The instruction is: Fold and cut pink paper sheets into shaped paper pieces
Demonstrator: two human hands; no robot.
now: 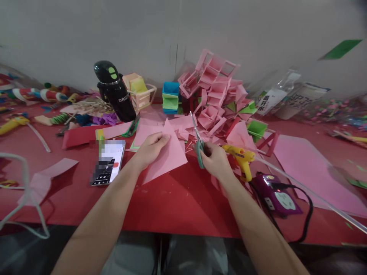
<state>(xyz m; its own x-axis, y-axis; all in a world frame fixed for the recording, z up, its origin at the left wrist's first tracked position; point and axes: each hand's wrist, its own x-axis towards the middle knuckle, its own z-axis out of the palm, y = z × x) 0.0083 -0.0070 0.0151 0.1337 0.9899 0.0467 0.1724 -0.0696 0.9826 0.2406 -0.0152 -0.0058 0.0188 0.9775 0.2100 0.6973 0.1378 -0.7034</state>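
Observation:
My left hand (153,147) pinches a sheet of pink paper (170,158) by its left side, lifting it above the red table. A pair of scissors (200,151) with green handles is gripped in my right hand (216,158). Their blades point up and away from me, just right of the paper and apart from it. Pink paper scraps (183,131) lie behind both hands. Close to my right wrist rests a yellow glue gun (242,158) with a clear glue stick in its rear.
Small pink paper chairs (213,82) are heaped against the wall. A phone (110,162) and black bottle (117,95) stand left. To the right are a purple power strip (276,194) with a black cord, and a large pink sheet (312,168). A utility knife (132,126) lies behind my left hand.

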